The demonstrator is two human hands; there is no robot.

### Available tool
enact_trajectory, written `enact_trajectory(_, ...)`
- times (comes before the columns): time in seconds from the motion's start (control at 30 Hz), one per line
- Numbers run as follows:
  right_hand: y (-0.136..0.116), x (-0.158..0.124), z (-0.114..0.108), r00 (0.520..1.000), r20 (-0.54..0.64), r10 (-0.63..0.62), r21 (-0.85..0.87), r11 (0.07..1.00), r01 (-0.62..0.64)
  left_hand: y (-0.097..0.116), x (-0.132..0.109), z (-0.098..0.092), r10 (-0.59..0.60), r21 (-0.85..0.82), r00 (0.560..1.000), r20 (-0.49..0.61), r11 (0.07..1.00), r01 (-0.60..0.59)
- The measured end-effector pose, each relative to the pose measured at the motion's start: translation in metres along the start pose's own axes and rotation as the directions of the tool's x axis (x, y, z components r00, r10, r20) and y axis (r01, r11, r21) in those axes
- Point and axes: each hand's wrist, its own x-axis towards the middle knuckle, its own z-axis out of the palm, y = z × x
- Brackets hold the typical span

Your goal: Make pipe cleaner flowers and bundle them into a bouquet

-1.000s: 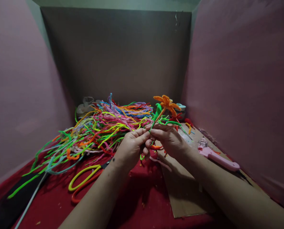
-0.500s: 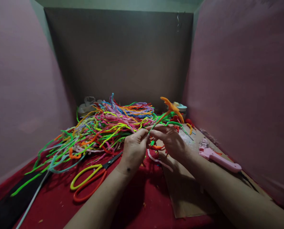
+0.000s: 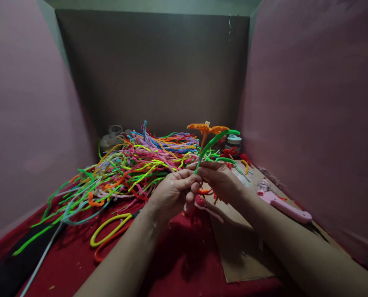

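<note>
The red-covered counter (image 3: 69, 243) is filling the foreground. A dark back panel (image 3: 153, 70) is standing at the far end, and pink side walls (image 3: 310, 103) are flanking the work area. At the right, a sheet of cardboard (image 3: 242, 267) is lying on the counter, and a pink tool (image 3: 286, 209) is resting near the right wall. A heap of multicoloured fuzzy stems (image 3: 159, 159) is spreading over the centre and left; scissors (image 3: 111, 218) with one yellow and one red-orange handle are lying in front of it, partly hidden.

Containers: a jar (image 3: 234, 140) with a pale blue lid is standing at the back right, and clear vessels (image 3: 109, 142) are standing behind the heap at the back left. The contents of both are escaping identification.

The orange flower (image 3: 204, 138) is being held above the counter, right of the heap's middle. Its bloom is facing upward; its long axis is running nearly vertical, leaning slightly right at the top. A long green leaf (image 3: 214, 141) is arching off to the right. The left hand (image 3: 176, 185) is clamping the lower green end between thumb and fingers, and the right hand (image 3: 219, 177) is pinching at the same place, each grip closing firmly on it.
</note>
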Motion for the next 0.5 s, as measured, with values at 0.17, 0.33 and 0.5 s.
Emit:
enact_trajectory(0.17, 0.000, -0.002, 0.001, 0.999, -0.028, -0.024, 0.038, 0.999, 0.025, 0.000, 0.001, 0.004, 0.069, 0.213, 0.998, -0.012, 0.975, -0.065)
enact_trajectory(0.33, 0.003, -0.001, 0.005, 0.983, -0.180, -0.020, 0.027, 0.999, 0.025, -0.010, 0.001, 0.011, 0.503, 0.840, 0.852, -0.147, 0.518, -0.161)
enact_trajectory(0.5, 0.003, -0.002, 0.008, 0.977, -0.211, -0.024, -0.020, 1.000, 0.020, -0.013, 0.001, 0.011, 0.513, 0.825, 0.835, -0.197, 0.547, -0.142)
